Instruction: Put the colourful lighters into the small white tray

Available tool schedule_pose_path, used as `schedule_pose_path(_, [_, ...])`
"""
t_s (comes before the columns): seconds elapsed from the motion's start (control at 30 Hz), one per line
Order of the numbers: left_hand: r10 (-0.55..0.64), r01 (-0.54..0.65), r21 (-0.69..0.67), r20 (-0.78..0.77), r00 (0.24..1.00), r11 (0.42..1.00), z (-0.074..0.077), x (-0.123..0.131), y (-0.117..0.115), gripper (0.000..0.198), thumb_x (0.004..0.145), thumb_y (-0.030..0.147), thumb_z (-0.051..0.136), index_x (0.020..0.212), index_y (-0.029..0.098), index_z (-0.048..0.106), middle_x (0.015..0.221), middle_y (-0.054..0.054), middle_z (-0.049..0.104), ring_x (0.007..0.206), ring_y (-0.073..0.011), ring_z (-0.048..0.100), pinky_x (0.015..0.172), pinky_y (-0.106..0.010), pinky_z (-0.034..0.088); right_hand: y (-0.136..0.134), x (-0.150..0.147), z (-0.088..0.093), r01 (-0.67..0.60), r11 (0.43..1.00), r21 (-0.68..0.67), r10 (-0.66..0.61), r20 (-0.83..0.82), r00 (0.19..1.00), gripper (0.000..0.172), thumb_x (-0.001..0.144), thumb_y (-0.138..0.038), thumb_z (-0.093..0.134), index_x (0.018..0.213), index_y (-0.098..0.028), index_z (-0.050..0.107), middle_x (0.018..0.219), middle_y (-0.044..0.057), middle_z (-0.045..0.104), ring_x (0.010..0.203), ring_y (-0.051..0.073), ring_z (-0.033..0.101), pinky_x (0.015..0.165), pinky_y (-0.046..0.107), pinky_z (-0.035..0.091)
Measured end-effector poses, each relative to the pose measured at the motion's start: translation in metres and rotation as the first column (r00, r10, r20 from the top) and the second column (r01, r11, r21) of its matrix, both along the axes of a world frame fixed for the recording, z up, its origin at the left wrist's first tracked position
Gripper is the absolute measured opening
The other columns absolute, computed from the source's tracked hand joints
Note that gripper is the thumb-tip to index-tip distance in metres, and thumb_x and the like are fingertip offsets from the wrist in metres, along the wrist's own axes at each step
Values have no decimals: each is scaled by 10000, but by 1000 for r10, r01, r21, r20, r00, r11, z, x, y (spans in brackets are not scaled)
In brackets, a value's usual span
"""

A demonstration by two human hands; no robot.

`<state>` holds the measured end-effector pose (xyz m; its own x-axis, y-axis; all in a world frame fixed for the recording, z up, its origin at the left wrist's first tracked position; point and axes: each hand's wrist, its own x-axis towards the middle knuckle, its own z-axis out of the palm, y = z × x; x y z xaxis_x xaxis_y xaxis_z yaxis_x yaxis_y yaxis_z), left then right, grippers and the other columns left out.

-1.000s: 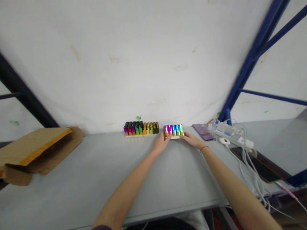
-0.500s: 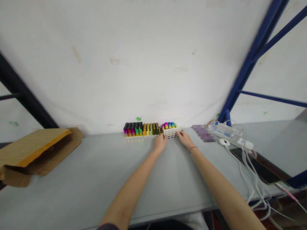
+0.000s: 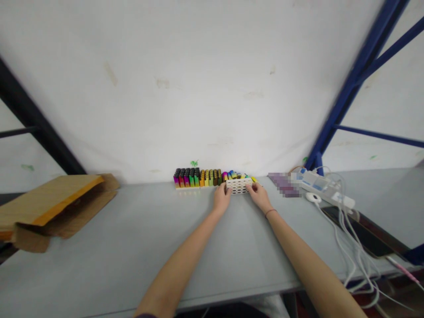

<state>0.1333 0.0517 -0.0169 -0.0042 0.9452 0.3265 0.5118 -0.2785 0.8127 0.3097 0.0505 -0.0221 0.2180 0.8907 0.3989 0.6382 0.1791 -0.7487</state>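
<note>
Left hand (image 3: 221, 198) curled in a narrow hold, fingertips (image 3: 227, 189) on the left end of the white perforated plastic holder (image 3: 237, 186). Right hand (image 3: 258, 196) same, narrow hold, fingers (image 3: 249, 187) on the holder's right end. Holder gripped between the two hands, at the table's far edge, against the wall, and looks tipped back, though the exact angle is hard to make out. Both palms mostly hidden from this view. Thin band (image 3: 270, 212) on the right wrist. Dark sleeve (image 3: 145, 316) cut off at the bottom edge.

Tilted lighters (image 3: 236, 176) sit in or behind the holder, colored tops only, lower parts hidden; roughly six to eight, no exact count. Just left of them, upright lighters (image 3: 195, 177) stand in a row on a white base (image 3: 187, 187): six dark-topped, then about five orange to olive, too small for a sure count.

One kraft envelope (image 3: 49, 207) far left on the gray table (image 3: 132, 247). Right side: one power strip (image 3: 318, 183), tangled white cables (image 3: 351, 247), one dark phone (image 3: 357, 232), one pixelated flat object (image 3: 283, 184), unreadable. One blue steel frame (image 3: 351, 84) upper right, one black upright (image 3: 36, 123) left.
</note>
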Motion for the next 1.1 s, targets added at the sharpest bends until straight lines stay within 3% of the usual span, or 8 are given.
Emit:
schedule_pose_path(0.23, [-21,19,85,19,1000,996,-1,3,-8,242,862,193,504,1085,134,579,1065,-104,637,975,-191,591,870,-323,470,-6,7,0,9,1000,18,-8,-98,995,466,742,-625,466,757,-168,557,792,96,645,762,213,579,738,338,455])
schedule_pose_path(0.4, [-59,54,73,72,996,996,-1,6,-11,223,857,186,507,1060,147,591,1052,-92,652,955,-190,606,859,-335,484,-4,9,1,-15,1000,13,18,-208,978,497,707,-632,508,782,-148,595,874,117,662,815,219,591,784,359,473])
schedule_pose_path(0.57, [-60,51,53,178,982,997,6,8,-5,271,864,169,505,1126,153,576,1113,-90,649,980,-189,614,881,-332,480,8,-1,5,15,1000,-16,-20,-323,946,461,720,-615,507,779,-164,580,734,91,644,795,238,603,704,366,520])
schedule_pose_path(0.67, [-53,48,33,198,979,998,6,8,-1,366,813,151,571,1177,142,539,1115,-110,639,984,-201,607,849,-328,492,7,-10,7,-12,997,-74,-25,-483,875,369,721,-556,549,798,-196,531,774,80,629,789,225,613,631,348,558])
schedule_pose_path(0.77, [-33,30,17,203,979,999,4,6,-1,395,784,129,592,1172,137,521,1089,-117,632,957,-195,604,792,-309,505,-3,-16,9,-58,990,-130,-41,-655,755,317,698,-490,616,784,-213,488,883,72,618,811,206,617,627,340,587])
schedule_pose_path(0.9, [-45,39,30,201,978,999,2,5,-8,348,776,136,608,1114,138,529,1015,-94,633,882,-170,603,735,-274,503,-16,-15,15,-133,982,-137,-15,-749,662,288,687,-420,662,790,-211,493,926,53,608,786,179,618,646,340,594])
schedule_pose_path(1.1, [-67,50,96,186,980,994,3,6,-18,317,788,215,625,1087,147,545,940,-63,639,809,-153,604,689,-250,497,-23,-8,26,-168,968,-189,-11,-695,719,356,646,-338,712,913,-190,529,975,80,641,735,169,633,498,241,532])
